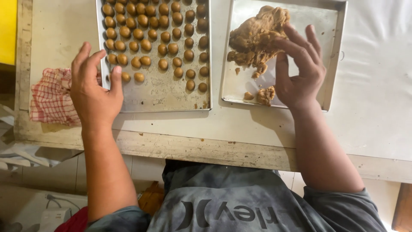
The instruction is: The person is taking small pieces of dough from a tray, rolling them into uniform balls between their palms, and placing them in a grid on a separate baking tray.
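My left hand point(92, 88) hovers over the left rim of a metal baking tray point(163, 94) with its fingers spread, holding nothing; the thumb is just beside a small dough ball point(125, 77). Several rows of brown dough balls point(150, 34) fill the far part of this tray. My right hand point(300, 68) is over a second metal tray point(332, 64), fingers apart, reaching onto a big lump of brown dough point(255, 36). A small torn piece of dough point(266, 94) lies just left of the palm.
A red and white checked cloth point(51, 96) lies at the table's left edge. The table point(377, 107) has a white top and a worn wooden front edge. A yellow object point(7, 30) is at far left. White cable and adapter point(53, 215) lie on the floor.
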